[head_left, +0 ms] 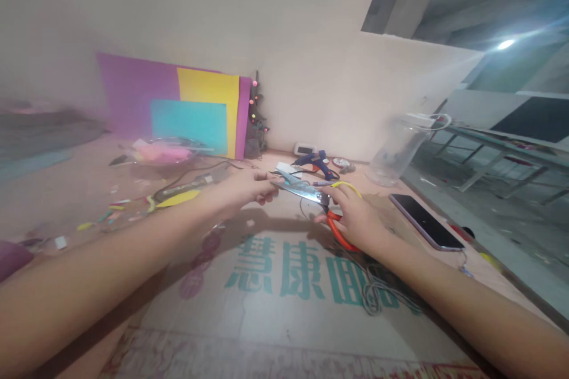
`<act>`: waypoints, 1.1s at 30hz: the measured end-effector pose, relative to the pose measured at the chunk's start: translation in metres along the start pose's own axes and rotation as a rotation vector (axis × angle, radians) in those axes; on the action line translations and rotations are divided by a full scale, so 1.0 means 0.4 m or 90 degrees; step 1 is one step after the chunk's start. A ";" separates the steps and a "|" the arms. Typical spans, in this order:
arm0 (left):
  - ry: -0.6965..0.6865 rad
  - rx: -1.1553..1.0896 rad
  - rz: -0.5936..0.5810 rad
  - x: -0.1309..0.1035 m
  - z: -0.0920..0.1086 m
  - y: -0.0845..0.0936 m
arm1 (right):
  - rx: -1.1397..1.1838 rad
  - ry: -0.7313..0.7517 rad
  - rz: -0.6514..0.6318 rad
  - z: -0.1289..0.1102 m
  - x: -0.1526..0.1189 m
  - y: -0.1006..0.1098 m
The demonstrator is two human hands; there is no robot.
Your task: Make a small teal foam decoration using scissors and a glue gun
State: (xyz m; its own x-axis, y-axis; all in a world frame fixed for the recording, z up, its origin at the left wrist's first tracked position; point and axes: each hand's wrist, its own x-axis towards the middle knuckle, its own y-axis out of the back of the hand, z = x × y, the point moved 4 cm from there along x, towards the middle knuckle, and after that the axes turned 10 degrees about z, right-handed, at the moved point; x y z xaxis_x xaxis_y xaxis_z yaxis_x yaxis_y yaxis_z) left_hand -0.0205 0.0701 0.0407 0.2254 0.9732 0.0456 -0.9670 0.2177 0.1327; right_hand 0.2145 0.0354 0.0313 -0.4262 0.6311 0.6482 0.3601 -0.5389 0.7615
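Observation:
My right hand (351, 213) is wrapped round the orange handle of a pair of scissors (306, 191), whose blades point left and stand a little apart. Near the blade tips, my left hand (260, 185) has its thumb and fingers pinched together; whatever lies between them is too small to make out. Both hands are above a printed sheet (267, 320) with large green characters. Just behind the blades are a small white card (288, 170) and a blue glue gun (315, 161).
A phone (427, 222) lies at the right, near a clear plastic jug (395, 151). Purple, yellow and turquoise sheets (189, 121) lean against the back wall. A bowl with pink material (162, 154) and scattered scraps are at the left. A grey cable (373, 296) loops below my right hand.

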 end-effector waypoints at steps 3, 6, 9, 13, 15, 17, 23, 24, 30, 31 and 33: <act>0.010 -0.003 0.002 0.002 -0.007 0.000 | 0.005 0.001 0.004 0.002 -0.002 -0.001; 0.015 -0.020 0.001 0.003 -0.008 0.000 | 0.002 0.014 0.017 0.003 -0.002 0.001; 0.013 -0.022 0.006 0.003 -0.007 0.001 | -0.005 0.029 0.031 0.002 -0.002 0.004; 0.015 -0.019 0.005 0.000 -0.006 0.001 | -0.010 0.038 0.036 0.002 -0.001 0.003; 0.019 -0.024 0.001 -0.002 -0.005 -0.001 | -0.011 0.041 0.040 0.002 -0.002 0.002; 0.026 -0.027 0.003 -0.003 -0.005 -0.001 | -0.011 0.043 0.042 0.001 -0.004 0.000; 0.041 -0.068 -0.016 -0.004 -0.003 0.000 | -0.009 0.021 0.013 0.005 -0.004 -0.002; 0.044 -0.075 -0.020 -0.004 -0.002 0.000 | -0.006 0.017 0.005 0.005 -0.004 -0.002; 0.054 -0.078 -0.008 -0.013 0.010 -0.001 | 0.008 0.009 -0.007 0.008 -0.004 -0.004; 0.051 -0.074 -0.007 -0.015 0.012 -0.002 | 0.008 0.010 -0.004 0.009 -0.004 -0.004; 0.042 -0.065 -0.014 -0.017 0.014 -0.002 | 0.010 0.011 0.003 0.010 -0.004 -0.004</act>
State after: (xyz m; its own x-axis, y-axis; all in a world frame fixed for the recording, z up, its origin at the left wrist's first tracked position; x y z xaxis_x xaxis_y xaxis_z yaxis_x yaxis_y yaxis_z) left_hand -0.0204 0.0631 0.0456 0.2416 0.9701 -0.0224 -0.9697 0.2422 0.0308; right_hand 0.2179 0.0373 0.0291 -0.4386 0.6187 0.6518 0.3749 -0.5332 0.7584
